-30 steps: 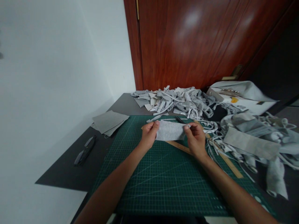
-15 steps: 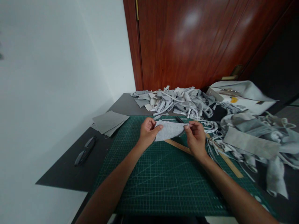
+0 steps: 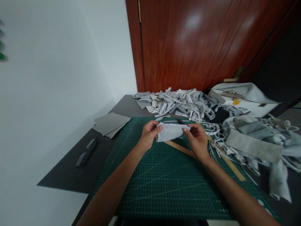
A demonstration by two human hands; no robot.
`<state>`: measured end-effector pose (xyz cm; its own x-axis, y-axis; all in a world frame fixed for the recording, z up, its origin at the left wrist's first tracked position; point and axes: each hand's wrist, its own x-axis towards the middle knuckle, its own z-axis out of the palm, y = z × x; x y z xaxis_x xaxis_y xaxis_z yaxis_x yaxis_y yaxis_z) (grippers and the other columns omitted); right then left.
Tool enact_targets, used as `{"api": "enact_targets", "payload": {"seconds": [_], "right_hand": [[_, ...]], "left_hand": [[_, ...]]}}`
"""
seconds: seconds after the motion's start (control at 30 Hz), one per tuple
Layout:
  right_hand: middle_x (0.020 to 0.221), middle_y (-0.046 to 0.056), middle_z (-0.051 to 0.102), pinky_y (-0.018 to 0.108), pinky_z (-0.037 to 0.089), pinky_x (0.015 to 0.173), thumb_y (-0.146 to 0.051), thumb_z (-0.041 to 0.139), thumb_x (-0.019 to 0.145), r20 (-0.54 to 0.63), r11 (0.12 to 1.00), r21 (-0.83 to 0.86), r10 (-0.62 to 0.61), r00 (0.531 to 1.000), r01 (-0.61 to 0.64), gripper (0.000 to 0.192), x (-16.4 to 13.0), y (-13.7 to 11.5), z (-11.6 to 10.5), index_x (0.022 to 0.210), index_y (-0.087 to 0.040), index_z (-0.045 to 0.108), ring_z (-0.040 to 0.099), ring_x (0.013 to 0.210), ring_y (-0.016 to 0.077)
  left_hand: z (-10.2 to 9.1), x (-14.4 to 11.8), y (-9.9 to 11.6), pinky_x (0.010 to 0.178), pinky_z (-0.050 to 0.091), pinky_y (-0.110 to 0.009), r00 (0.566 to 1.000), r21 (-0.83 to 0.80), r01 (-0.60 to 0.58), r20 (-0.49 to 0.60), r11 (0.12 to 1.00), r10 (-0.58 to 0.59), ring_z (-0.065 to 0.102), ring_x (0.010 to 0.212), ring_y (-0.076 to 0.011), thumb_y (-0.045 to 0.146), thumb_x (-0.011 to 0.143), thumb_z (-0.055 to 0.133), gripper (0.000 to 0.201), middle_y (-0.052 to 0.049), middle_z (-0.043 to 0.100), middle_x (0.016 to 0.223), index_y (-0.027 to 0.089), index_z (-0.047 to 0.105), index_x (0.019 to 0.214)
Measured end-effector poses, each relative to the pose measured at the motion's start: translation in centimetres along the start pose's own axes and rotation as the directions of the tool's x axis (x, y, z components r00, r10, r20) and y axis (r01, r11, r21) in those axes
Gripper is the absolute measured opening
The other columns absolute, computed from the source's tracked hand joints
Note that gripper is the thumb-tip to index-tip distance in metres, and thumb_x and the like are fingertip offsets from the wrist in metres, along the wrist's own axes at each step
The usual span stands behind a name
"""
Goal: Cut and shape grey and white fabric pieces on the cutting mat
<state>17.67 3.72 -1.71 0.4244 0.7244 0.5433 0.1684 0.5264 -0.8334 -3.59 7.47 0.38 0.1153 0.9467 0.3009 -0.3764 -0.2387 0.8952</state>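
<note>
Between my hands, a small piece of light grey fabric (image 3: 171, 131) is held up above the green cutting mat (image 3: 160, 179). My left hand (image 3: 150, 131) pinches its left end, thumb on the near face. At the right end, my right hand (image 3: 195, 135) grips the upper corner between thumb and fingers. A wooden ruler (image 3: 180, 148) lies on the mat just below the cloth, partly covered by my right hand. Behind the fabric, a small black object (image 3: 180, 121) shows at the mat's far side; its kind is unclear.
A heap of grey fabric scraps (image 3: 174, 100) lies at the back against the wooden door (image 3: 188, 47). More cloth pieces (image 3: 256, 144) and a white box (image 3: 249, 105) sit on the right. Stacked grey sheets (image 3: 110, 122) and eyeglasses (image 3: 87, 153) rest on the left.
The right end of the fabric sits a little further into my right hand's pinch, and the piece looks more evenly rectangular. The view has shifted slightly.
</note>
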Motion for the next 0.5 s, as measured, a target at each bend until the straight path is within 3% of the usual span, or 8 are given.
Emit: {"api": "enact_targets", "payload": {"seconds": [0.17, 0.37, 0.5], "right_hand": [[0.085, 0.0, 0.068, 0.035, 0.053, 0.07, -0.042, 0.085, 0.078, -0.016, 0.998, 0.062, 0.025, 1.0, -0.024, 0.035, 0.36, 0.31, -0.11, 0.104, -0.024, 0.069, 0.063, 0.076, 0.0198], [0.081, -0.001, 0.066, 0.033, 0.053, 0.068, -0.045, 0.089, 0.073, -0.01, 0.983, 0.153, 0.103, 0.995, -0.1, 0.037, 0.69, 0.67, -0.22, 0.097, -0.025, 0.069, 0.063, 0.072, 0.0173], [0.082, -0.001, 0.065, 0.032, 0.052, 0.07, -0.043, 0.089, 0.075, -0.018, 0.983, 0.172, 0.065, 0.998, -0.061, 0.032, 0.59, 0.41, -0.25, 0.093, -0.025, 0.07, 0.062, 0.074, 0.0166]], "left_hand": [[-0.1, 0.03, 0.1, 0.063, 0.045, -0.024, 1.0, 0.013, 0.009, 0.025, 1.0, -0.01, 0.06, 0.071, -0.0133, 0.045, 0.066, 0.093, 0.042, -0.002, 0.07, 0.085, 0.019, 0.075, 0.092], [-0.41, 0.23, 0.21, 0.063, 0.045, -0.025, 1.0, 0.013, 0.01, -0.017, 1.0, -0.009, 0.058, 0.065, -0.0127, 0.045, 0.064, 0.093, 0.038, 0.002, 0.064, 0.071, 0.019, 0.069, 0.076], [-0.22, 0.26, 0.7, 0.069, 0.048, -0.025, 0.999, -0.084, -0.016, -0.05, 0.996, 0.012, 0.058, 0.07, -0.0116, 0.039, 0.061, 0.094, 0.038, 0.003, 0.063, 0.079, 0.019, 0.064, 0.075]]}}
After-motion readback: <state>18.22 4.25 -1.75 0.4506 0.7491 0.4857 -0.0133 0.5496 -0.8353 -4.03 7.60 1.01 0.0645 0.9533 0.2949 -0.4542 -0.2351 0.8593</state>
